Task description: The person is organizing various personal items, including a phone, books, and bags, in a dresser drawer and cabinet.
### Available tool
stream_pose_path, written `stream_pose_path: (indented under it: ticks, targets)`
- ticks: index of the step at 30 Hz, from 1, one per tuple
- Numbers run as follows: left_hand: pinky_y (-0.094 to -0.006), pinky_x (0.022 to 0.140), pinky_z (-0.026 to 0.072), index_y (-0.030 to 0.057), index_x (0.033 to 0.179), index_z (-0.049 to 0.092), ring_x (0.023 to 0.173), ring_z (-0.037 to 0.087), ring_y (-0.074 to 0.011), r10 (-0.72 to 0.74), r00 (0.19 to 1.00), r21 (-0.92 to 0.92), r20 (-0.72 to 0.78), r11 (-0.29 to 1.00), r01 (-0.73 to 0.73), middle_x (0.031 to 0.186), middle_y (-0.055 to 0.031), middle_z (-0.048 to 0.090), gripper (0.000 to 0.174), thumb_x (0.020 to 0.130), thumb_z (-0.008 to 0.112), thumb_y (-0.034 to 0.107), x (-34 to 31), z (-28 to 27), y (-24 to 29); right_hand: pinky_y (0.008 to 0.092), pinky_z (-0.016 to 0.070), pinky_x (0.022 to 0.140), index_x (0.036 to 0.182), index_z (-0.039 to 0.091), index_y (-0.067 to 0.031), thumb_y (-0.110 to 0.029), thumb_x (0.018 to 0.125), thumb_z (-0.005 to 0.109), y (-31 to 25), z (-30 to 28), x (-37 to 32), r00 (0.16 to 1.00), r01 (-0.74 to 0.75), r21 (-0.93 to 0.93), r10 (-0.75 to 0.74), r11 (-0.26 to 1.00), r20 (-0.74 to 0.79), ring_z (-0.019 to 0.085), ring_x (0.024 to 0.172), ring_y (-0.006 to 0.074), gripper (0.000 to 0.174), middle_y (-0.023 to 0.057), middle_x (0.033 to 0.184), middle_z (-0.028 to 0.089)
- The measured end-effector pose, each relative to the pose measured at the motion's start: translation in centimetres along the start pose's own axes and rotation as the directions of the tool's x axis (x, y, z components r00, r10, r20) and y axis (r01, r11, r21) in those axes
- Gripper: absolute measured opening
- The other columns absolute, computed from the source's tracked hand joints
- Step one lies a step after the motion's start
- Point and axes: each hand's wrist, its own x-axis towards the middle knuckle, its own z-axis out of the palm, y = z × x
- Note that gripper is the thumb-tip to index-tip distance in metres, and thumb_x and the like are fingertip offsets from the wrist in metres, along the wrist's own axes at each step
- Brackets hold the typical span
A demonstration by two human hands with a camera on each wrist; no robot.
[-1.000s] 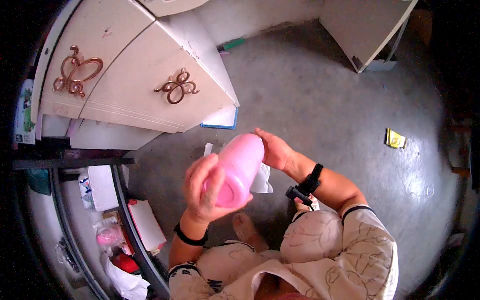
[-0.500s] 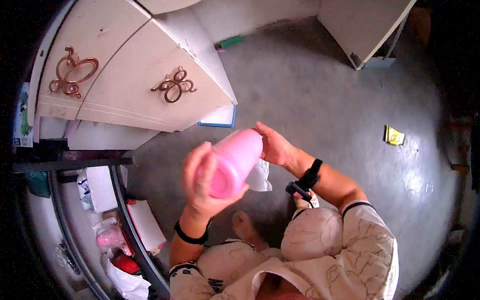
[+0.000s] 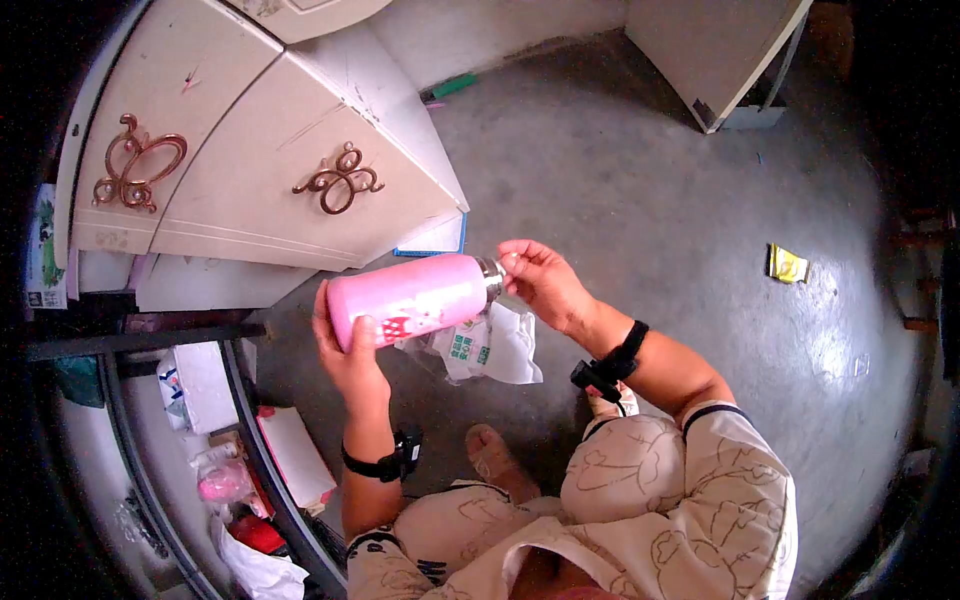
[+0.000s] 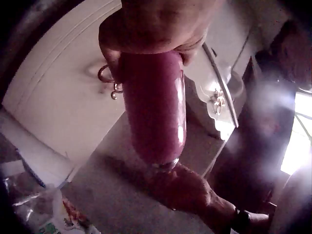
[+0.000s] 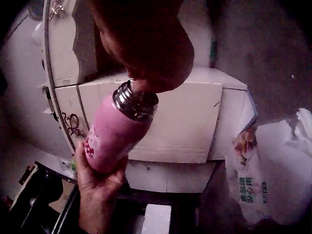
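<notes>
Where the pale, line-patterned clothing shows nearest, two forearms with black wrist straps reach forward, and a sandalled foot shows between the knees. The left hand has its grip wrapped round the base end of a pink bottle, which is held off the floor in front of the person, its printed side visible. At the other end, the bottle's bare metal neck points toward the right hand, whose fingers are bent at the open rim; whether that grip pinches anything, I cannot tell. Beyond and below the bottle, a white bag with green print lies on the grey floor. To the left, a dark-edged shelf unit holds a white box, a pink item in clear plastic and something red. Farther off stand a cream cabinet with curled copper-coloured handles and a blue-edged panel at its foot. A yellow packet lies well apart on the right, and a green object lies by the wall
</notes>
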Motion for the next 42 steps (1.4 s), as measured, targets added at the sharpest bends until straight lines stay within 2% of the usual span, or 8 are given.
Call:
stream_pose_path:
  ticks: [13,15,22,28,31,33,34,42]
  targets:
    - [-0.043,0.091,0.0399,0.0114,0.118,0.044,0.111,0.046,-0.0246,-0.467,0.874,-0.626,0.133,0.644,0.44,0.12,-0.0074,0.048,0.05,0.082,0.05,0.045,0.9,-1.4,-2.7,0.0263,0.043,0.065,0.097,0.051,-0.0122,-0.017,0.085,0.05,-5.1,-1.4,0.2,0.976,0.172,0.399,-0.101,0.901,-0.192,0.052,0.075,0.0135,0.014,-0.0019,0.074,0.05]
    - [-0.0439,0.094,0.0374,0.0122,0.119,0.043,0.113,0.044,-0.0253,-0.456,0.866,-0.663,0.204,0.587,0.465,0.122,-0.0082,0.046,0.05,0.082,0.048,0.046,0.9,-1.1,-2.6,0.024,0.0388,0.054,0.097,0.05,-0.0106,-0.017,0.084,0.051,-4.7,-2.1,-0.2,0.994,0.03,0.307,-0.061,0.951,0.09,0.047,0.063,0.0107,0.015,-0.0027,0.071,0.046]
    - [-0.0441,0.097,0.033,0.0118,0.121,0.042,0.117,0.04,-0.0262,-0.43,0.864,-0.714,0.263,0.516,0.474,0.126,-0.0083,0.043,0.054,0.082,0.046,0.049,0.9,-1.2,-3.1,0.0184,0.0293,0.045,0.099,0.054,-0.0076,-0.017,0.082,0.059,-4.1,2.4,-3.0,0.97,0.13,-0.291,-0.062,0.948,0.234,0.037,0.052,0.0051,0.02,-0.0039,0.065,0.045]
    - [-0.0431,0.094,0.0352,-0.0029,0.127,0.031,0.112,0.044,-0.0239,-0.029,0.996,-0.227,0.079,0.973,0.046,0.127,-0.016,0.04,0.076,0.076,0.054,0.049,0.4,-0.9,1.3,0.0177,0.0343,0.044,0.102,0.053,-0.0057,-0.018,0.087,0.049,-2.4,1.8,-1.9,0.983,-0.072,-0.277,0.114,0.958,0.141,0.041,0.051,0.0042,0.02,-0.0024,0.072,0.052]
    - [-0.0417,0.078,0.0465,0.0002,0.123,0.037,0.105,0.048,-0.0309,0.575,0.778,0.158,0.252,0.769,-0.619,0.121,-0.0199,0.043,0.091,0.058,0.071,0.054,-1.5,1.0,7.9,0.0194,0.0321,0.04,0.095,0.053,-0.0043,-0.022,0.088,0.044,-0.1,1.0,-1.4,0.958,-0.225,-0.152,0.247,0.963,0.145,0.04,0.045,0.0067,0.022,-0.0011,0.067,0.05]
    - [-0.0411,0.077,0.0459,0.0056,0.12,0.04,0.099,0.049,-0.0321,0.618,0.608,0.199,0.498,0.601,-0.774,0.116,-0.0199,0.044,0.085,0.055,0.076,0.047,-1.2,1.1,9.7,0.0287,0.0481,0.057,0.106,0.053,-0.0054,-0.022,0.087,0.045,1.1,-0.2,-1.1,0.873,-0.445,0.042,0.423,0.895,0.245,0.055,0.062,0.0135,0.027,0.0026,0.089,0.058]
    - [-0.0411,0.077,0.0459,0.0056,0.12,0.04,0.099,0.049,-0.0321,0.621,0.606,0.201,0.497,0.597,-0.776,0.116,-0.0199,0.044,0.085,0.055,0.076,0.047,-1.2,1.3,9.6,0.0264,0.0456,0.051,0.1,0.054,-0.0066,-0.023,0.087,0.044,1.1,-0.7,-0.8,0.748,-0.487,0.175,0.305,0.855,0.59,0.053,0.059,0.0123,0.024,0.0018,0.078,0.057]
    - [-0.0407,0.079,0.0442,0.0085,0.119,0.043,0.096,0.049,-0.0319,0.544,0.56,0.268,0.625,0.524,-0.808,0.115,-0.0193,0.045,0.082,0.051,0.081,0.035,-1.5,1.6,8.9,0.0221,0.0354,0.04,0.085,0.053,-0.0083,-0.028,0.088,0.048,0.5,-0.1,-0.9,0.927,-0.33,0.036,0.317,0.943,0.202,0.045,0.048,0.0104,0.021,0.0002,0.062,0.05]
